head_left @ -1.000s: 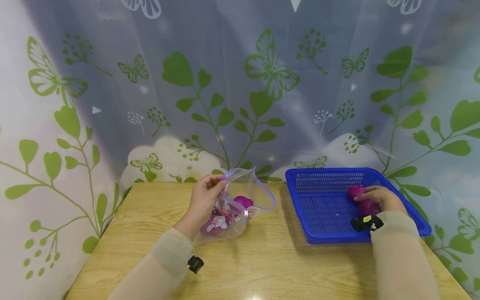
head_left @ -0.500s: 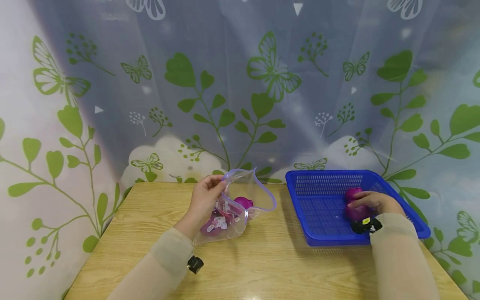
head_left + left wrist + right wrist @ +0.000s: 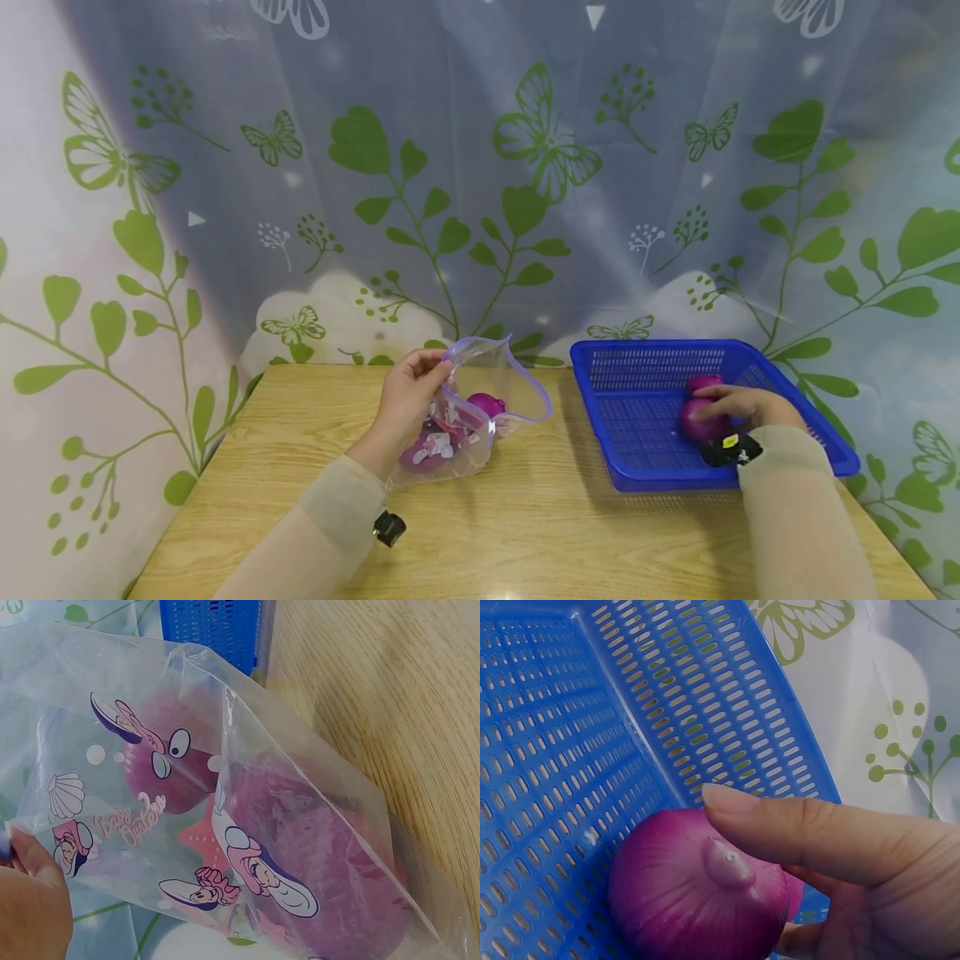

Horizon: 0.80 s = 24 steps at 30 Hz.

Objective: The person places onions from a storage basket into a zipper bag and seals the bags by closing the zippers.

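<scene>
My left hand (image 3: 408, 392) pinches the purple-edged rim of a clear zip bag (image 3: 468, 454), keeping its mouth open. The bag stands on the table, printed with cartoon figures, and several red onions (image 3: 337, 885) show through its film in the left wrist view. My right hand (image 3: 757, 408) is inside the blue basket (image 3: 600, 467), its thumb against the side of a shiny red onion (image 3: 690, 892) with the fingers curled behind it. A second red onion (image 3: 705, 382) sits just beyond those fingers, partly covered by them.
The bag stands to the left of the basket on a light wooden table (image 3: 540, 533), with a strip of bare wood between them. A curtain (image 3: 450, 208) with leaves and butterflies hangs right behind the table's back edge.
The nearer onion in the basket has shifted left, out from under my right hand, which has moved slightly left too. My left hand and the bag have stayed in place.
</scene>
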### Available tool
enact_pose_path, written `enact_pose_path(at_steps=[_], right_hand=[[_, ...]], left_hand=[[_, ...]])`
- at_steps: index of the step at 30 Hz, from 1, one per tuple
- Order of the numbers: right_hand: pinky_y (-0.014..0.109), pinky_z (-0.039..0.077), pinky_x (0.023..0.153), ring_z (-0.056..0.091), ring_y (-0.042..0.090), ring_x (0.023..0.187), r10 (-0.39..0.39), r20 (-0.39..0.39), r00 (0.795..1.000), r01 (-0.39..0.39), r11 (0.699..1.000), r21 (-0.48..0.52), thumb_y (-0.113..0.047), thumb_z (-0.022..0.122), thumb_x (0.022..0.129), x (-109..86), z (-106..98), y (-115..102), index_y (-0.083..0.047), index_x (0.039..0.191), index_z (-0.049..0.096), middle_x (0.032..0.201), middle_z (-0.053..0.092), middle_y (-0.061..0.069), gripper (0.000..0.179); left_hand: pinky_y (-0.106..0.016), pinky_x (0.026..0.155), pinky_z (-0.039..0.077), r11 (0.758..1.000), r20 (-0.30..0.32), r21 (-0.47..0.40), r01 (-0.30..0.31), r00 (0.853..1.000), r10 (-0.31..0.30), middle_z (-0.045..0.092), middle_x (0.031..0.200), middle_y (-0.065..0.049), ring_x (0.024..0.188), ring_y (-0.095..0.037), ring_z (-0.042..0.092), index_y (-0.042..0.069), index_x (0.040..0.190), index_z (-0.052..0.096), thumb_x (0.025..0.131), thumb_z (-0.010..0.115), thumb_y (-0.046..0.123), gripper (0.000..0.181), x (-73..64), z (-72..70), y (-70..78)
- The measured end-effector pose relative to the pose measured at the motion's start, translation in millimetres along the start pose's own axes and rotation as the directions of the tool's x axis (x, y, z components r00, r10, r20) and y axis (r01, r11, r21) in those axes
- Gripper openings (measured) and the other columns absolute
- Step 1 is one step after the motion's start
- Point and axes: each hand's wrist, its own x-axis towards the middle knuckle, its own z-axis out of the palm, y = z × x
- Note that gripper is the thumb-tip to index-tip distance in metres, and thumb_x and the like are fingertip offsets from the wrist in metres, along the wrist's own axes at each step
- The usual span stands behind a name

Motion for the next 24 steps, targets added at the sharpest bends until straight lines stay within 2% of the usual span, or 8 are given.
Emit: enact_pose_path(at_steps=[3,9,10,15,24], right_hand=[[0.044,0.049,0.095,0.038,0.045,0.124,0.006,0.032,0.999,-0.008,0.999,0.041,-0.016,0.069,0.092,1.4,0,2,0.004,0.148,0.030,0.146,0.010,0.037,0.071],[0.050,0.043,0.102,0.034,0.050,0.128,-0.008,0.079,0.997,0.008,1.000,-0.001,-0.011,0.067,0.090,7.6,2,5,0.006,0.148,0.017,0.144,0.011,0.039,0.078],[0.050,0.041,0.103,0.032,0.050,0.129,-0.014,0.085,0.996,0.015,1.000,-0.008,-0.010,0.067,0.089,8.2,2,5,0.006,0.147,0.017,0.144,0.012,0.039,0.078],[0.047,0.044,0.100,0.037,0.046,0.126,-0.032,0.104,0.994,0.031,0.999,0.007,-0.005,0.068,0.088,9.4,3,4,0.007,0.146,0.021,0.139,0.021,0.039,0.075],[0.042,0.049,0.093,0.046,0.038,0.118,-0.058,0.119,0.991,0.062,0.998,-0.025,0.001,0.067,0.088,14.0,3,4,0.008,0.144,0.022,0.134,0.031,0.036,0.072]], left_hand=[[-0.020,0.067,0.050,1.000,0.004,0.000,-0.003,1.000,0.003,0.062,0.090,0.000,0.077,-0.010,0.057,-0.003,0.112,0.065,0.096,0.067,0.006,0.018,0.1,-0.3,0.1],[-0.019,0.065,0.051,1.000,0.009,-0.026,-0.001,1.000,0.001,0.063,0.089,-0.001,0.076,-0.011,0.060,-0.004,0.112,0.064,0.096,0.066,0.003,0.018,0.6,1.1,-0.9],[-0.019,0.064,0.051,1.000,0.008,-0.028,0.001,1.000,-0.001,0.063,0.089,-0.002,0.075,-0.012,0.060,-0.004,0.112,0.064,0.096,0.066,0.002,0.017,0.6,1.5,-1.1],[-0.019,0.063,0.051,1.000,0.009,-0.031,-0.001,1.000,0.001,0.063,0.087,-0.002,0.074,-0.012,0.061,-0.004,0.111,0.065,0.096,0.065,0.001,0.016,0.5,2.9,-1.5],[-0.019,0.064,0.052,1.000,-0.004,-0.025,-0.007,1.000,0.007,0.064,0.087,-0.001,0.074,-0.012,0.060,-0.003,0.109,0.066,0.095,0.066,0.001,0.015,0.3,3.5,0.0]])
